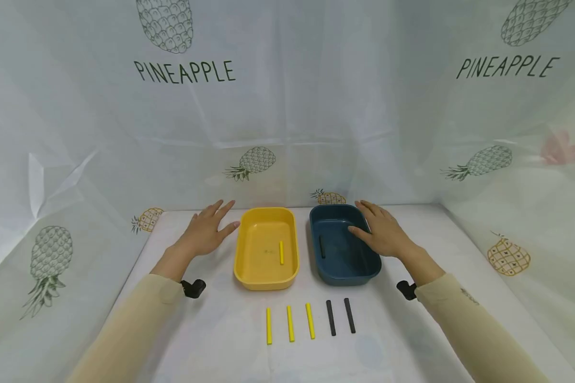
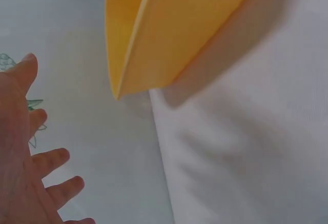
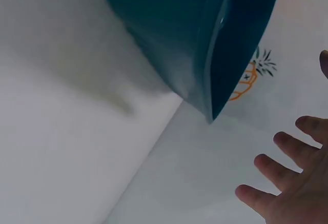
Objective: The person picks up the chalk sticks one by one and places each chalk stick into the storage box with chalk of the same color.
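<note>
In the head view my left hand (image 1: pixel 203 233) hovers left of a yellow plastic bin (image 1: pixel 249 274), fingers spread, holding nothing. My right hand (image 1: pixel 385 231) is held with extended fingers at the right rim of a dark blue bin (image 1: pixel 346 280); its thumb reaches over the opening, and contact cannot be made out. A thin yellow stick (image 1: pixel 281 252) lies inside the yellow bin, a black stick (image 1: pixel 322 247) inside the blue one. Both wrist views show spread fingers apart from the bin walls: the left hand (image 2: pixel 23 157) by yellow, the right hand (image 3: pixel 302 183) by blue.
Before the bins, three yellow sticks (image 1: pixel 290 323) and two black sticks (image 1: pixel 331 318) lie in a row on the white tabletop (image 1: pixel 220 330). A pineapple-printed sheet (image 1: pixel 316 106) hangs behind the table and along its sides. Dark wrist devices (image 1: pixel 194 289) sit at both cuffs.
</note>
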`<state>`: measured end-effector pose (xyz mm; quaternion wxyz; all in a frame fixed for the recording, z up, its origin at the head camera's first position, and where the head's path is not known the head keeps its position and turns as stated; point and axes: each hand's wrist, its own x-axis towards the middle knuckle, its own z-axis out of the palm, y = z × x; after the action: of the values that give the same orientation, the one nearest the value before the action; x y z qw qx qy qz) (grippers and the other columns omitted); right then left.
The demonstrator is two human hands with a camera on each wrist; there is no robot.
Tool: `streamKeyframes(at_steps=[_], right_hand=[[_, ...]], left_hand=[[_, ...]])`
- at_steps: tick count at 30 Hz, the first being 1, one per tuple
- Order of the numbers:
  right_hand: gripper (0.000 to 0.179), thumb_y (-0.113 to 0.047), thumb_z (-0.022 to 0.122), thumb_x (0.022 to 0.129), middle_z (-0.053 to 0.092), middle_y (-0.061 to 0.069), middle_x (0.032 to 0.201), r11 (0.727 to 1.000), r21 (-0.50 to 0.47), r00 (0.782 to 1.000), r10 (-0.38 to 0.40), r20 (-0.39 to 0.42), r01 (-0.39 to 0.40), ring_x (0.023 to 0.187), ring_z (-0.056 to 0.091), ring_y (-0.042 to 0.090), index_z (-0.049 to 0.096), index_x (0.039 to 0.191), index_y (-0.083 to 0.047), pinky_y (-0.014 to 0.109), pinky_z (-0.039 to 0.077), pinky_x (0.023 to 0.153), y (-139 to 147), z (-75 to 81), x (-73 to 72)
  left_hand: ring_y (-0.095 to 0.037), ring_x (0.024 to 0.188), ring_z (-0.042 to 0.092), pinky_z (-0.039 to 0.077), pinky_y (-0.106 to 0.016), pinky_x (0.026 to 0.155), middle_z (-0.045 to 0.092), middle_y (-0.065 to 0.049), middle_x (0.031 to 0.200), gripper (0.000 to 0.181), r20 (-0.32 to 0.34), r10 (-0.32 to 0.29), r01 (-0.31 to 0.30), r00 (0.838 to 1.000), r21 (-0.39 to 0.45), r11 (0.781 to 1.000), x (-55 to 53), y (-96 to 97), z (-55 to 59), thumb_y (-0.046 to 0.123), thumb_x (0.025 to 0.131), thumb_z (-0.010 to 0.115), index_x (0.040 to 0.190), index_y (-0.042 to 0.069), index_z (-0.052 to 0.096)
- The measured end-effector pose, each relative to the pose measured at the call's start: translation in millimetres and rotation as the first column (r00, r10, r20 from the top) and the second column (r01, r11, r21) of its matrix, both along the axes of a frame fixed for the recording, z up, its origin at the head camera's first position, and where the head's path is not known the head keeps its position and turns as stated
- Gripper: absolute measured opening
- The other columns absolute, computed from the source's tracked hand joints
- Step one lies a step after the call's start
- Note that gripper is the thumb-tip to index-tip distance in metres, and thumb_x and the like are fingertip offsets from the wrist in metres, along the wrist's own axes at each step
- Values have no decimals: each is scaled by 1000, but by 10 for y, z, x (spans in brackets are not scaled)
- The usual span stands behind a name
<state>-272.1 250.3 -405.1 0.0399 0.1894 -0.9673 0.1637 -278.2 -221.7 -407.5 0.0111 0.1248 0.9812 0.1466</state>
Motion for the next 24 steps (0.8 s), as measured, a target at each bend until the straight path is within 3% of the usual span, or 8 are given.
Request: streamKeyframes(at_steps=[5, 11, 17, 24], right_hand=[[80, -47, 56, 106, 23, 24, 169, 995, -95, 999, 28, 29, -25, 154, 23, 51, 23, 164, -4, 74, 22, 121, -33, -37, 80], [82, -47, 59, 104, 23, 23, 170, 989, -143, 998, 30, 53, -22, 154, 23, 50, 23, 165, -7, 75, 23, 120, -68, -84, 211], [80, -46, 62, 103, 25, 22, 169, 980, -197, 997, 41, 62, -28, 154, 24, 49, 26, 165, -10, 75, 26, 118, -103, -102, 328], [75, -43, 65, 102, 29, 20, 168, 966, -252, 996, 70, 46, -56, 153, 26, 49, 34, 162, -10, 76, 28, 117, -144, -143, 438]], left_hand=[[-47, 158, 19, 15, -74, 124, 18, -19, 173, 76, -12, -3, 4, 1000, 68, 998, 98, -4, -49, 66, 105, 38, 168, 31, 12], [-47, 157, 20, 22, -74, 121, 19, -18, 172, 76, -9, -7, 9, 1000, 184, 983, 233, 13, -129, 66, 104, 42, 167, 35, 13], [-41, 159, 22, 23, -70, 123, 25, -9, 172, 75, 6, 29, -29, 1000, 291, 956, 331, 46, -203, 68, 102, 43, 166, 40, 14], [-40, 158, 24, 24, -71, 123, 27, -7, 172, 73, 33, 50, -59, 998, 378, 924, 461, 94, -254, 68, 102, 42, 165, 40, 18]])
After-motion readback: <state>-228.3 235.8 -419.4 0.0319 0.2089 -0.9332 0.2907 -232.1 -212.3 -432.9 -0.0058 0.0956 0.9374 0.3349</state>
